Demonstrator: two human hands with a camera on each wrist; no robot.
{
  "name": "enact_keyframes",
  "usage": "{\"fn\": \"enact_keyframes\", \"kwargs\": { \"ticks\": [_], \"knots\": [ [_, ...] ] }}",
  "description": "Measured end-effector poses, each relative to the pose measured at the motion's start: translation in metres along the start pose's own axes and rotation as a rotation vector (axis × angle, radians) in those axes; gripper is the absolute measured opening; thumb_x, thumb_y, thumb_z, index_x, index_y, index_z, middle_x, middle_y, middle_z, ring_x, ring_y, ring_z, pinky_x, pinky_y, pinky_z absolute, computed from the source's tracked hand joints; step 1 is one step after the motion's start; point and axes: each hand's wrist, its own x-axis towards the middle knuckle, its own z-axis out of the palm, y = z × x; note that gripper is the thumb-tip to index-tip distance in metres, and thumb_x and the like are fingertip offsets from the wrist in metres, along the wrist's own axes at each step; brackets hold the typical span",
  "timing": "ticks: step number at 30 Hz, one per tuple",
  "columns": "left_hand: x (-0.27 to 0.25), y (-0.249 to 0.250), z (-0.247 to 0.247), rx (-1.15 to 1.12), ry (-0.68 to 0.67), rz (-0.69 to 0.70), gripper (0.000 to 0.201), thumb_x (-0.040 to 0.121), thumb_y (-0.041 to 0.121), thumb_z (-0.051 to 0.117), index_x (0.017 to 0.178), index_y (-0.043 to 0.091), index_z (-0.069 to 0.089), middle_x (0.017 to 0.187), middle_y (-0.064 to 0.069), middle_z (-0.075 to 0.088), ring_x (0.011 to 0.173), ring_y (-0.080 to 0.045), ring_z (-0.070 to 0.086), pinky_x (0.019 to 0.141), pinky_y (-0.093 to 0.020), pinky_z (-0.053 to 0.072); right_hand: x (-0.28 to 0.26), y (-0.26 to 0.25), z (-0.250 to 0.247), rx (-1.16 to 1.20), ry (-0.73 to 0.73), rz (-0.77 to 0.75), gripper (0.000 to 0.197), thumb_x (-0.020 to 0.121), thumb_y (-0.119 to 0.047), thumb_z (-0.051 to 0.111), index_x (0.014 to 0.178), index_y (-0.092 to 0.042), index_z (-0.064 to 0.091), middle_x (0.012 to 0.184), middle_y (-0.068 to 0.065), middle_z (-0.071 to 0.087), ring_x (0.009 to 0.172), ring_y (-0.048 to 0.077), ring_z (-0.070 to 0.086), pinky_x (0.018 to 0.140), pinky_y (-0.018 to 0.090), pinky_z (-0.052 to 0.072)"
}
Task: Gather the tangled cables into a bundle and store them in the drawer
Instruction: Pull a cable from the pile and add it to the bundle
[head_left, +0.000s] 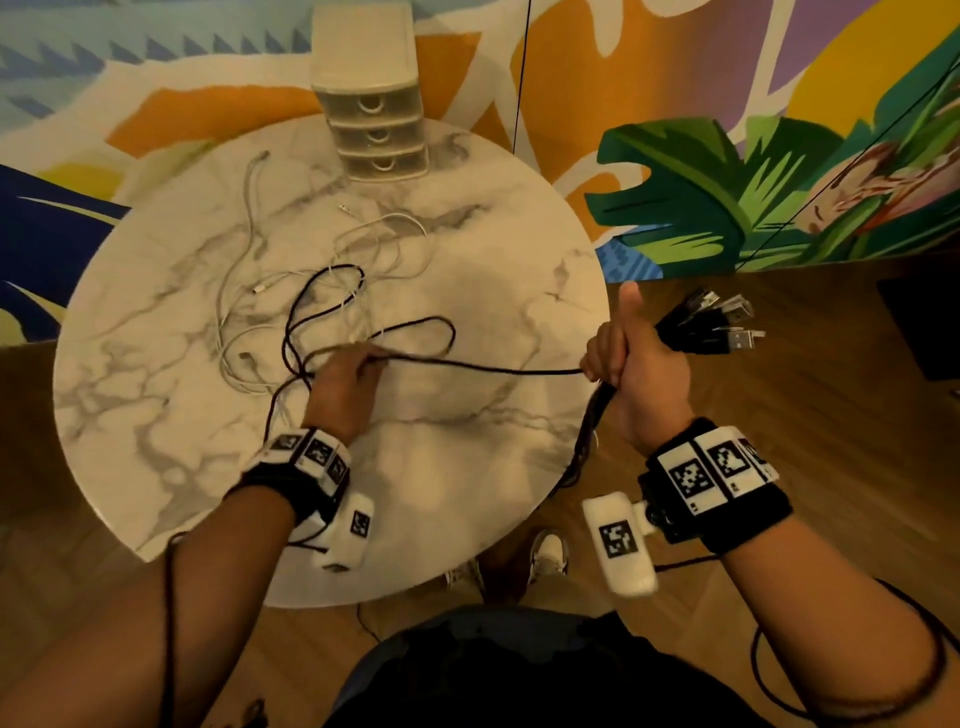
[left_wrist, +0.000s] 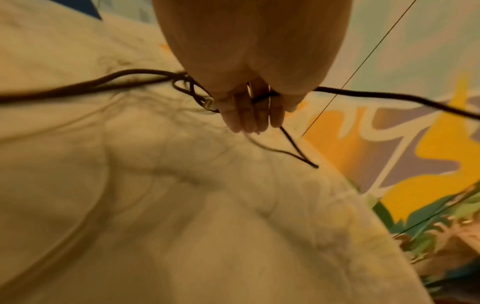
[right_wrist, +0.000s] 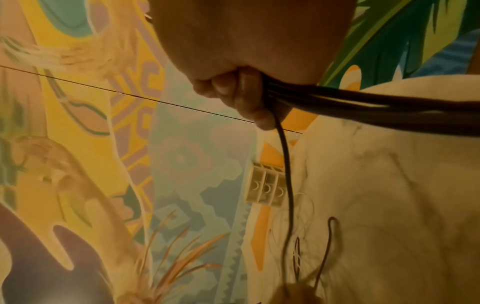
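Note:
My right hand (head_left: 631, 364) grips a bunch of black cables (head_left: 691, 330) off the table's right edge, its thumb up; their USB plugs (head_left: 737, 325) stick out to the right, and the strands hang below the fist (right_wrist: 363, 111). One black cable (head_left: 493, 368) runs taut from that fist leftward to my left hand (head_left: 353, 379), which pinches it (left_wrist: 262, 98) above the table. Black loops (head_left: 322, 312) still lie on the marble. White cables (head_left: 244, 260) lie tangled behind them. The small drawer unit (head_left: 371, 119) stands at the table's far edge, all three drawers shut.
The round marble table (head_left: 467, 467) stands on a wooden floor (head_left: 831, 415), with a colourful mural behind. A dark object (head_left: 924, 322) lies on the floor at far right. My shoes (head_left: 545, 556) show under the near table edge.

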Motion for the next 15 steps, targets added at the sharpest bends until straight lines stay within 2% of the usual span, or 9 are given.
{"fn": "enact_keyframes", "kwargs": {
  "ticks": [3, 4, 6, 7, 9, 11, 12, 13, 15],
  "knots": [
    [0.003, 0.043, -0.014, 0.061, 0.108, 0.078, 0.021, 0.095, 0.015, 0.049, 0.102, 0.002, 0.063, 0.104, -0.019, 0.063, 0.098, -0.034, 0.057, 0.081, -0.036, 0.04, -0.001, -0.002, 0.004, -0.088, -0.023, -0.007, 0.059, 0.098, -0.025, 0.042, 0.041, -0.008, 0.038, 0.037, 0.001, 0.036, 0.036, 0.013, 0.029, 0.043, 0.022, 0.028],
    [-0.002, 0.058, -0.014, 0.098, 0.118, 0.108, 0.021, 0.096, 0.018, 0.048, 0.101, 0.004, 0.063, 0.104, -0.018, 0.062, 0.098, -0.034, 0.056, 0.081, -0.037, 0.04, -0.005, -0.003, 0.007, -0.153, -0.079, 0.032, 0.059, 0.098, -0.023, 0.04, 0.042, -0.006, 0.045, 0.039, 0.005, 0.039, 0.035, 0.012, 0.03, 0.042, 0.022, 0.026],
    [-0.016, 0.084, -0.009, 0.204, 0.125, 0.191, 0.022, 0.096, 0.022, 0.047, 0.099, 0.007, 0.063, 0.101, -0.014, 0.064, 0.096, -0.033, 0.057, 0.078, -0.039, 0.043, -0.015, -0.002, 0.015, -0.334, -0.302, 0.129, 0.062, 0.101, -0.03, 0.034, 0.052, -0.003, 0.062, 0.041, 0.009, 0.039, 0.035, 0.013, 0.029, 0.043, 0.023, 0.025],
    [-0.022, 0.095, -0.005, 0.27, 0.107, 0.22, 0.022, 0.096, 0.024, 0.047, 0.097, 0.009, 0.064, 0.098, -0.012, 0.064, 0.095, -0.032, 0.058, 0.075, -0.038, 0.044, -0.019, 0.002, 0.019, -0.433, -0.407, 0.181, 0.062, 0.102, -0.034, 0.031, 0.061, -0.002, 0.066, 0.041, 0.007, 0.039, 0.035, 0.012, 0.03, 0.044, 0.022, 0.027],
    [-0.032, 0.111, 0.001, 0.33, 0.078, 0.279, 0.021, 0.094, 0.024, 0.049, 0.092, 0.011, 0.065, 0.093, -0.008, 0.064, 0.089, -0.03, 0.06, 0.068, -0.037, 0.045, -0.024, 0.015, 0.027, -0.596, -0.483, 0.249, 0.06, 0.102, -0.039, 0.029, 0.073, 0.0, 0.065, 0.038, -0.001, 0.044, 0.035, 0.01, 0.035, 0.049, 0.022, 0.034],
    [-0.042, 0.12, 0.007, 0.31, 0.067, 0.404, 0.015, 0.091, 0.017, 0.052, 0.09, 0.01, 0.066, 0.087, -0.008, 0.062, 0.08, -0.031, 0.06, 0.061, -0.034, 0.042, -0.022, 0.029, 0.034, -0.656, -0.438, 0.262, 0.067, 0.099, -0.047, 0.031, 0.079, 0.01, 0.059, 0.039, 0.0, 0.046, 0.035, 0.009, 0.037, 0.053, 0.028, 0.033],
    [-0.048, 0.123, 0.01, 0.276, 0.053, 0.465, 0.014, 0.089, 0.013, 0.053, 0.094, 0.01, 0.065, 0.087, -0.008, 0.062, 0.078, -0.03, 0.06, 0.06, -0.032, 0.04, -0.019, 0.033, 0.035, -0.634, -0.382, 0.274, 0.068, 0.098, -0.05, 0.032, 0.079, 0.01, 0.057, 0.041, 0.003, 0.044, 0.036, 0.009, 0.037, 0.053, 0.03, 0.031],
    [-0.055, 0.123, 0.014, 0.219, 0.026, 0.493, 0.018, 0.089, 0.01, 0.052, 0.103, 0.01, 0.063, 0.092, -0.008, 0.063, 0.081, -0.028, 0.061, 0.061, -0.031, 0.041, -0.016, 0.034, 0.036, -0.581, -0.318, 0.287, 0.061, 0.097, -0.049, 0.035, 0.077, 0.005, 0.056, 0.042, 0.004, 0.042, 0.036, 0.01, 0.036, 0.051, 0.03, 0.029],
    [-0.061, 0.118, 0.023, 0.083, -0.055, 0.437, 0.035, 0.091, 0.007, 0.048, 0.124, 0.013, 0.054, 0.113, -0.007, 0.063, 0.094, -0.025, 0.061, 0.071, -0.035, 0.05, -0.011, 0.033, 0.036, -0.502, -0.231, 0.293, 0.043, 0.099, -0.037, 0.04, 0.076, -0.004, 0.053, 0.043, 0.001, 0.04, 0.036, 0.009, 0.035, 0.048, 0.028, 0.029]
  ]
}}
